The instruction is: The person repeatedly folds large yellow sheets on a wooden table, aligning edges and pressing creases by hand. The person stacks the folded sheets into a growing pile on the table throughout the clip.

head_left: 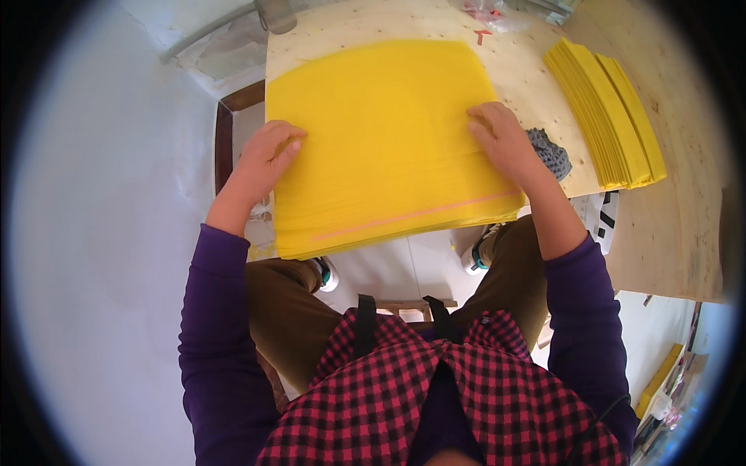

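A wide stack of thin yellow sheets [381,132] lies in front of me, its near edge reaching past the table edge and a pink line running along that side. Over the stack's left edge, my left hand [270,155] has its thumb and fingers drawn together at the top sheet. My right hand [503,140] does likewise at the right edge, fingers curled and fingertips on the yellow surface. Both hands seem to pinch the top layer, though the contact is partly hidden. A grey knitted cloth [550,154] lies just right of my right wrist.
Folded yellow bundles [610,116] lie side by side on the wooden table [536,81] at the right. Clear plastic [497,14] and a grey cylindrical object [277,15] are at the far side. A white wall [101,194] rises at the left; my knees are below the stack.
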The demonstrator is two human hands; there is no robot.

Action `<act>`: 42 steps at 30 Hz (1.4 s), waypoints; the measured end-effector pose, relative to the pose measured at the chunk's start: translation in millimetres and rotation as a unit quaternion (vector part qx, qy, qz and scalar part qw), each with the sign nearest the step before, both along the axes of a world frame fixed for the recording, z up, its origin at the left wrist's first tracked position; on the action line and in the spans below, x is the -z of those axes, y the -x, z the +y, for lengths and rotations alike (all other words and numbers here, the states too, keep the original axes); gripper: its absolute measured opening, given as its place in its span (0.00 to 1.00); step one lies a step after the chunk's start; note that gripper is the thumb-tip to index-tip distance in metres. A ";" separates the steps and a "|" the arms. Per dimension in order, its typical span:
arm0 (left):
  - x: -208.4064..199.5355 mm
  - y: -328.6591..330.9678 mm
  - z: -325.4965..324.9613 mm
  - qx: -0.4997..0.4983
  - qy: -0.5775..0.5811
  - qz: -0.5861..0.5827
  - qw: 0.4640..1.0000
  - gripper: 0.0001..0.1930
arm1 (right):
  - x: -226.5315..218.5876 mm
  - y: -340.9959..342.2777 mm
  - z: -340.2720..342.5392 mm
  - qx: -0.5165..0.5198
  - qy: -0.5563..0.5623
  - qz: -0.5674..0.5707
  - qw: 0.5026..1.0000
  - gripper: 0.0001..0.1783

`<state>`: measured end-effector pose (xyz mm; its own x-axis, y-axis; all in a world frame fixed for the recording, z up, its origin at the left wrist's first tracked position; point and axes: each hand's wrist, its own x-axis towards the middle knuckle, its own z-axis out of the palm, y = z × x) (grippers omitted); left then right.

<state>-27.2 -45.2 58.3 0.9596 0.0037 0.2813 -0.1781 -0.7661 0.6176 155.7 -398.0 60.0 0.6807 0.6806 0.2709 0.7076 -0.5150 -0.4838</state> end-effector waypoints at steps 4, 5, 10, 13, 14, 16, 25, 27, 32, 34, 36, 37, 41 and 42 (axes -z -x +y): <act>-1.6 19.1 -5.5 0.000 -0.029 -0.053 0.998 0.10 | -6.7 15.9 -20.2 -0.002 0.006 0.007 1.000 0.15; -0.4 25.6 -8.2 0.009 -0.022 -0.036 0.999 0.10 | -6.2 23.4 -25.9 -0.009 0.000 0.000 1.000 0.15; 3.8 20.6 -11.1 0.001 -0.015 -0.026 1.000 0.11 | 0.4 25.0 -17.6 -0.011 -0.002 0.020 1.000 0.15; -1.5 1.3 -3.6 -0.012 -0.039 -0.010 0.999 0.11 | -3.7 7.5 -3.8 0.008 -0.005 0.041 0.999 0.15; -2.9 1.8 -2.6 -0.014 -0.048 -0.017 0.999 0.11 | -5.0 4.5 -1.5 0.015 -0.009 0.057 0.998 0.15; -3.0 7.7 -4.5 -0.016 -0.064 -0.024 0.998 0.11 | -8.5 6.8 -10.4 0.011 0.013 0.030 0.999 0.15; -0.9 28.8 -16.7 -0.011 -0.031 -0.013 0.999 0.12 | -8.4 19.2 -14.7 0.016 0.002 0.029 0.999 0.15; -4.1 33.1 -18.0 -0.017 -0.047 -0.031 0.998 0.14 | -12.2 17.5 -10.1 0.012 -0.003 0.032 0.999 0.16; 6.7 47.4 -24.2 -0.077 -0.013 -0.044 0.996 0.17 | -13.5 29.0 -13.9 -0.031 -0.022 0.025 0.999 0.15; 14.0 50.4 -23.8 -0.091 0.020 -0.046 0.995 0.18 | -11.8 29.0 -11.2 -0.043 -0.018 0.031 0.998 0.14; 18.8 51.5 -21.5 -0.096 0.004 -0.054 0.994 0.16 | -11.1 28.2 -8.2 -0.047 -0.012 0.039 0.998 0.14; 20.3 51.3 -20.2 -0.097 -0.004 -0.066 0.993 0.16 | -11.2 27.5 -6.9 -0.046 -0.010 0.043 0.998 0.14; 23.6 50.9 -17.8 -0.093 -0.020 -0.070 0.993 0.13 | -12.9 27.4 -4.1 -0.044 -0.007 0.037 0.998 0.12; 24.3 50.5 -17.7 -0.093 -0.023 -0.075 0.993 0.12 | -13.1 27.4 -3.7 -0.049 -0.008 0.030 0.998 0.11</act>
